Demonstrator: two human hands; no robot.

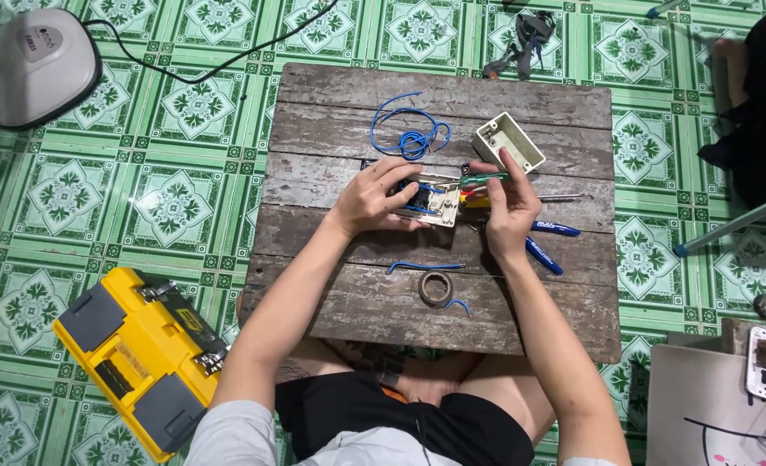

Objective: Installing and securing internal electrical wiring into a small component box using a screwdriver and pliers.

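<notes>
**Operator:** Wiring is the step I read here. My left hand (370, 200) is curled around the white switch plate (435, 207), holding it face-down near the middle of the wooden board (331, 129), fingers wrapped over its left edge with the thumb on the near side.

**Observer:** And your right?

**Operator:** My right hand (510, 203) pinches a green-handled screwdriver (485, 179) between thumb and fingers, lying roughly level, tip pointing left toward the back of the plate. Blue wires (424, 192) sit on that back side; whether the tip is seated in a screw I cannot tell, it is too small.

**Observer:** What lies around?

**Operator:** Just beyond my right hand, an open white junction box (509, 141). Farther left of it, a loose coil of blue wire (410, 138). Right of my wrist, blue-handled pliers (545, 243). Nearer me, a short blue wire offcut (424, 267) and a roll of tape (435, 288). A yellow toolbox (145, 358) sits on the green tiled floor (176, 181), near left.

**Observer:** What does the next move need?

**Operator:** By my judgement, a steady plate and a tip square in the terminal screw, with the wire end kept tucked so it doesn't slip free while turning.
</notes>
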